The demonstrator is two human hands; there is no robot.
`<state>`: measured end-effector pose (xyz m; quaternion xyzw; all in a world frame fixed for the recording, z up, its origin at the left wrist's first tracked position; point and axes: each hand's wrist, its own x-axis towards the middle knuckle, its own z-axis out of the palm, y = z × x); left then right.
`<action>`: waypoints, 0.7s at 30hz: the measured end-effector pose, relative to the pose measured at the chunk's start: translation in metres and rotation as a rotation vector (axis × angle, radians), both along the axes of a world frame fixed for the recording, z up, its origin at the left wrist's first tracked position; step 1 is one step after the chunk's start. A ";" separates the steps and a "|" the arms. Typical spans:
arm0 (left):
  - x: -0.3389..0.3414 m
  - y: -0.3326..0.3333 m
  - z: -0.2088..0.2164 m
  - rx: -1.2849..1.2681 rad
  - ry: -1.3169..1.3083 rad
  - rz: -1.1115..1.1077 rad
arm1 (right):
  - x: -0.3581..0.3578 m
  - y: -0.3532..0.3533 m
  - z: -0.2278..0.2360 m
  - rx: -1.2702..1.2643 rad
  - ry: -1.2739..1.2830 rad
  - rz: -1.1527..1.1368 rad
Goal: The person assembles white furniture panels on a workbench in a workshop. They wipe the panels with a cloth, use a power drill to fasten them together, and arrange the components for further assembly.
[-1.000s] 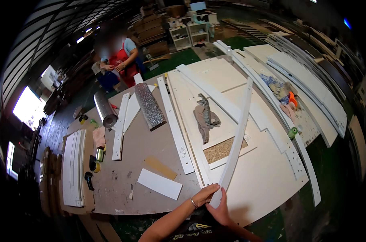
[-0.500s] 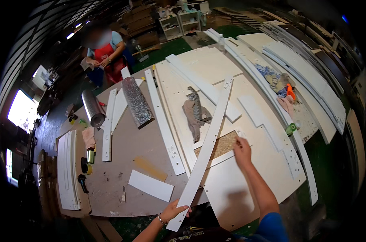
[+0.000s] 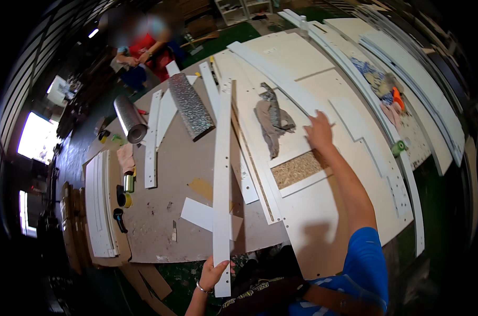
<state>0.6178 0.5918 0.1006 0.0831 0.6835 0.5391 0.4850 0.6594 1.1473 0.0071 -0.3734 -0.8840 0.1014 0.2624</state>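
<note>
My left hand [image 3: 213,274] is closed round the lower end of a long white strip board [image 3: 222,200] with small holes along its edge. The strip stretches away from me over the table. My right hand [image 3: 319,134] reaches forward with fingers apart, at the near end of another white board [image 3: 270,76] lying on large cream panels; whether it touches that board is hard to tell. Below the hand lies a rectangle of bare chipboard [image 3: 297,171] edged in white. A grey-brown rag [image 3: 269,124] lies crumpled to its left.
Two silver foil-like rolls, one a cylinder [image 3: 130,120] and one flatter [image 3: 191,105], lie at the far left. Stacked white boards [image 3: 99,205] line the left side. A green roll [image 3: 398,148] and colourful rags [image 3: 373,76] are at right. A person in a red apron [image 3: 144,50] stands beyond.
The white strip has swung left at its far end, away from the chipboard patch, in my left hand. My right hand has moved forward from the patch to the other board's end.
</note>
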 end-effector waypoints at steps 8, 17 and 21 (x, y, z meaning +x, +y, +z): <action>0.034 0.123 -0.044 0.339 0.108 -0.237 | 0.008 -0.269 0.048 -1.030 0.713 0.423; 0.015 0.095 -0.114 0.125 0.353 -0.355 | 0.182 -0.135 0.033 -1.023 0.525 0.025; -0.015 0.077 -0.119 -0.067 0.696 -0.165 | 0.233 -0.072 0.019 -0.897 0.483 -0.028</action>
